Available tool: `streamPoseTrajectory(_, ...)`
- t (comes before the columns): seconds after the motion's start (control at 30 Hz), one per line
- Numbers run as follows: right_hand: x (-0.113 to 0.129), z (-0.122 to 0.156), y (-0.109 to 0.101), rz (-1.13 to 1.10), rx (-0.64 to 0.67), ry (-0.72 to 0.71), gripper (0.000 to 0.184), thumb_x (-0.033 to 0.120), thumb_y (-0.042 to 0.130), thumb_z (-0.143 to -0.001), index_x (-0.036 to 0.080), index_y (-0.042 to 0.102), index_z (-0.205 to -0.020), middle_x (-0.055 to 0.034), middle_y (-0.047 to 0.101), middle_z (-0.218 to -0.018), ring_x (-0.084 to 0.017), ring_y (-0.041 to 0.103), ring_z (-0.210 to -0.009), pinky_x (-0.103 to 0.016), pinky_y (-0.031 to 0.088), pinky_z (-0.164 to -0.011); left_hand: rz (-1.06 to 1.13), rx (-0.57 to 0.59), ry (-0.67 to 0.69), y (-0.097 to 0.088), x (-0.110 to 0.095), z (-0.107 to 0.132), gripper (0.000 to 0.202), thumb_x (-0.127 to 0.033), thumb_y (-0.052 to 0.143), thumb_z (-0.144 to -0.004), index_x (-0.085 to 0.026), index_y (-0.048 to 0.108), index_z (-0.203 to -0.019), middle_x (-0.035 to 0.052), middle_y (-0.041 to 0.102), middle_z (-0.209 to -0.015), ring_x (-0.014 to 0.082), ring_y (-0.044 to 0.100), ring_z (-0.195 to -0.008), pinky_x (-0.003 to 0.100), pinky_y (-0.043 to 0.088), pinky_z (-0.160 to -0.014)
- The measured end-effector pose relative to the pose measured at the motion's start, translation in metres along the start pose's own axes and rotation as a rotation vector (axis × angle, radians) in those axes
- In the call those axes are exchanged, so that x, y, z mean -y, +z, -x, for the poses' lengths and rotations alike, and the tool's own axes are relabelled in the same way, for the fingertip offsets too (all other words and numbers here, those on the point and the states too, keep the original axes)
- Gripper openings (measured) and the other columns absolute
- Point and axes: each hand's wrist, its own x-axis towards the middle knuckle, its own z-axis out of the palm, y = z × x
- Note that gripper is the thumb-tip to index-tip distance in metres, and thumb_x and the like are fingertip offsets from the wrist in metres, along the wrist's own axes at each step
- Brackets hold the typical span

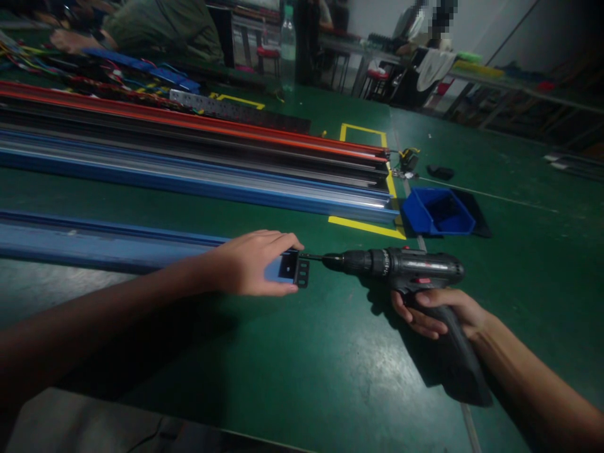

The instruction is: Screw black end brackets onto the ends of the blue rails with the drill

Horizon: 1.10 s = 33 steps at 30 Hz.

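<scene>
My left hand (pixel 255 261) is wrapped over the right end of a long blue metal profile (pixel 117 248), thumb on the near side and fingers on the far side. A black end bracket with slots (pixel 302 275) sits at that end, just past my fingertips. My right hand (pixel 438 311) grips the handle of a black cordless drill (pixel 415 267), which points left. The drill's bit (pixel 314 257) reaches the profile's end by the bracket; whether it sits in a screw cannot be made out. My right palm is partly hidden behind the handle.
Beyond lie several long profiles, blue (pixel 283 195) and orange-red (pixel 236 123). A blue bin (pixel 436 211) stands right of them. Further back are a clear bottle (pixel 287 50), coloured wires (pixel 28 53) and another person's sleeve (pixel 165 28). The green table's front edge (pixel 189 421) runs below.
</scene>
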Motion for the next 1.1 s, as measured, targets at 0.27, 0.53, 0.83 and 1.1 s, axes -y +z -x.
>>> streamPoseTrajectory(0.27, 0.0011, 0.0007, -0.0013, 0.01, -0.004, 0.001, 0.025, 0.026, 0.069, -0.093, 0.006, 0.076, -0.107, -0.0099, 0.071, -0.087, -0.001, 0.045, -0.043, -0.017, 0.053, -0.051, 0.003, 0.005, -0.004, 0.0005, 0.0008, 0.0001, 0.059, -0.06, 0.066, -0.089, -0.021, 0.053, -0.132, 0.0083, 0.067, -0.123, 0.0257, 0.065, -0.115, 0.037, 0.045, -0.101)
streamPoseTrajectory(0.53, 0.0006, -0.0005, 0.0013, 0.007, -0.016, -0.002, 0.024, 0.026, 0.07, -0.092, 0.006, 0.076, -0.103, -0.0078, 0.07, -0.083, -0.001, 0.043, -0.041, -0.017, 0.052, -0.049, 0.011, -0.002, -0.001, -0.0012, -0.0013, 0.0004, 0.058, -0.059, 0.068, -0.089, -0.021, 0.055, -0.13, 0.0072, 0.068, -0.12, 0.0241, 0.065, -0.112, 0.035, 0.045, -0.099)
streamPoseTrajectory(0.83, -0.0009, 0.0007, 0.002, -0.004, -0.048, -0.005, 0.023, 0.024, 0.069, -0.09, 0.007, 0.076, -0.103, -0.0075, 0.069, -0.082, -0.002, 0.042, -0.04, -0.017, 0.051, -0.047, 0.002, -0.008, 0.01, 0.0007, 0.0004, -0.0001, 0.058, -0.059, 0.067, -0.089, -0.021, 0.054, -0.131, 0.0079, 0.068, -0.121, 0.0249, 0.066, -0.113, 0.035, 0.045, -0.1)
streamPoseTrajectory(1.1, -0.0013, 0.002, 0.0007, -0.011, -0.059, 0.003, 0.022, 0.024, 0.068, -0.091, 0.007, 0.076, -0.103, -0.0062, 0.068, -0.08, -0.001, 0.042, -0.04, -0.016, 0.053, -0.048, 0.008, -0.007, 0.005, 0.0, -0.0002, 0.0002, 0.058, -0.059, 0.067, -0.089, -0.02, 0.055, -0.13, 0.0073, 0.068, -0.121, 0.0245, 0.066, -0.112, 0.035, 0.045, -0.1)
